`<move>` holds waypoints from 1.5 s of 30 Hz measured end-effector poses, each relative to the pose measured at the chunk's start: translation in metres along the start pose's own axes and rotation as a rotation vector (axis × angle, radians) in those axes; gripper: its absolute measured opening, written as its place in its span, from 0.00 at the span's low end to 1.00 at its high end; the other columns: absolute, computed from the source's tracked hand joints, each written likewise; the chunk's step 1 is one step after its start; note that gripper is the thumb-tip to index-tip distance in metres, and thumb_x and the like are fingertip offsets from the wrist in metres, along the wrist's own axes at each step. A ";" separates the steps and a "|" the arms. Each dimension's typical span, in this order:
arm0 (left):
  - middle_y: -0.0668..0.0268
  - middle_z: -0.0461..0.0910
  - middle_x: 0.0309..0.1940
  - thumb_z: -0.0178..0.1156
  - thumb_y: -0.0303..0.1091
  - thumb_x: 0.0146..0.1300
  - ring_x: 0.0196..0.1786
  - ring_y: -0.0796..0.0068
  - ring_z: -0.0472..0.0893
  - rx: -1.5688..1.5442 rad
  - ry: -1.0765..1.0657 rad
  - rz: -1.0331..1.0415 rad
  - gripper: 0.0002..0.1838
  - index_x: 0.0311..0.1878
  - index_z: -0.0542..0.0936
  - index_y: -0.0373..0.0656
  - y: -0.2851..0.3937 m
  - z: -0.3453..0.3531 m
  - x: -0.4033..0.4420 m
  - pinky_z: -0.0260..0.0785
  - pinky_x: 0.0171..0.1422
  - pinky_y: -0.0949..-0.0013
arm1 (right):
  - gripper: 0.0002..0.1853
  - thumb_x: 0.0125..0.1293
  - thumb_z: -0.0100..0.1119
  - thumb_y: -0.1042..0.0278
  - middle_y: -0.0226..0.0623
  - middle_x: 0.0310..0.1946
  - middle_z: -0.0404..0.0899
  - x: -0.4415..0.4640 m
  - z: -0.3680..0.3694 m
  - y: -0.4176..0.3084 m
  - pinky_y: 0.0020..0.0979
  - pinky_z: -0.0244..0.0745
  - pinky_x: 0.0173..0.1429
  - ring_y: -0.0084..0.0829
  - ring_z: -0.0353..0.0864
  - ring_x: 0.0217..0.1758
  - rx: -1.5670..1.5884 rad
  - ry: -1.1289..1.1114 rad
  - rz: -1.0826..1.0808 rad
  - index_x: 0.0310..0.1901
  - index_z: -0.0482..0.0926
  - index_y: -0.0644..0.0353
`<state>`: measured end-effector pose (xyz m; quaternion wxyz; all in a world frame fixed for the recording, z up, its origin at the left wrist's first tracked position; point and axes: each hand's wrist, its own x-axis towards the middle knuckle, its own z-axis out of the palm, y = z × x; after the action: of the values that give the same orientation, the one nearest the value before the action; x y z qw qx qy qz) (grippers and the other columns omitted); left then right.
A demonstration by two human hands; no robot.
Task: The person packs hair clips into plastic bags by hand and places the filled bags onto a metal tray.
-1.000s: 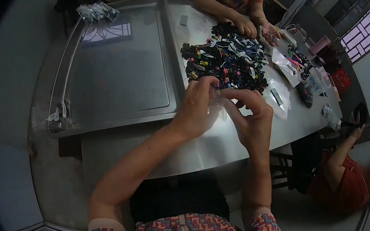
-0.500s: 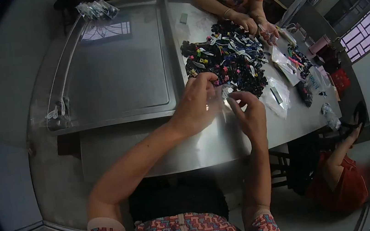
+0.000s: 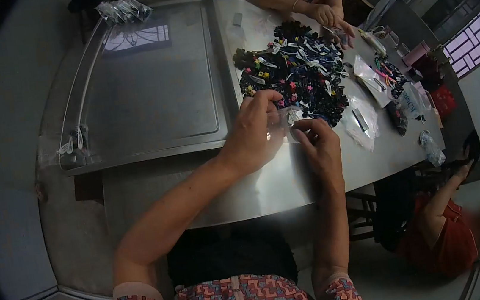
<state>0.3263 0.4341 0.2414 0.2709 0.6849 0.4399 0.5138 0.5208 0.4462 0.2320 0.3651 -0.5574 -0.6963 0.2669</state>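
Observation:
A small clear plastic bag (image 3: 277, 122) is stretched between my two hands above the table's near part. My left hand (image 3: 249, 137) is closed on the bag's left side, fingers curled. My right hand (image 3: 322, 147) pinches its right edge between thumb and forefinger. Something small and whitish (image 3: 294, 116) shows at the bag's top, too small to make out. Just beyond my fingers lies a heap of small dark hair accessories (image 3: 296, 74), mixed with white strips and pink, yellow and red flower shapes.
A large metal tray (image 3: 155, 94) takes up the left, with wrapped packets (image 3: 124, 11) at its far corner and others (image 3: 75, 147) near left. Across the heap, a co-worker's hands (image 3: 332, 21) handle small pieces. Plastic bags (image 3: 362, 123) lie right. Another person (image 3: 442, 233) sits lower right.
My right thumb and fingers have shifted slightly at the bag's edge. The co-worker's hands across the table have moved a little to the right. My left hand stays nearly still.

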 end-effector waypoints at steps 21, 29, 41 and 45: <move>0.59 0.72 0.42 0.62 0.21 0.53 0.48 0.65 0.77 0.014 -0.004 0.019 0.28 0.59 0.68 0.40 -0.001 0.000 0.000 0.71 0.56 0.64 | 0.12 0.64 0.64 0.78 0.31 0.43 0.82 -0.019 -0.019 -0.030 0.22 0.71 0.54 0.21 0.79 0.46 0.679 0.058 0.040 0.49 0.81 0.66; 0.59 0.71 0.41 0.62 0.21 0.54 0.46 0.63 0.76 0.070 -0.035 0.054 0.28 0.59 0.67 0.40 -0.003 0.000 0.000 0.70 0.53 0.62 | 0.11 0.61 0.67 0.76 0.27 0.35 0.80 -0.019 -0.015 -0.072 0.20 0.67 0.38 0.15 0.71 0.33 0.409 0.000 -0.104 0.45 0.83 0.63; 0.58 0.72 0.44 0.63 0.21 0.53 0.49 0.62 0.76 0.047 -0.057 0.070 0.31 0.62 0.66 0.41 -0.007 0.000 0.000 0.72 0.55 0.61 | 0.10 0.60 0.65 0.78 0.36 0.37 0.82 -0.020 -0.001 -0.085 0.27 0.72 0.42 0.28 0.77 0.37 0.130 0.112 -0.228 0.44 0.85 0.61; 0.58 0.72 0.46 0.64 0.21 0.53 0.50 0.63 0.76 0.053 -0.116 0.043 0.31 0.62 0.66 0.40 -0.003 -0.004 0.000 0.72 0.57 0.62 | 0.13 0.58 0.61 0.84 0.34 0.40 0.81 -0.018 -0.007 -0.081 0.27 0.70 0.45 0.28 0.76 0.43 -0.027 0.119 -0.494 0.44 0.84 0.61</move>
<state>0.3212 0.4353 0.2406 0.2665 0.7298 0.4219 0.4672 0.4817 0.4095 0.2956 0.4523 -0.3898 -0.7921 0.1270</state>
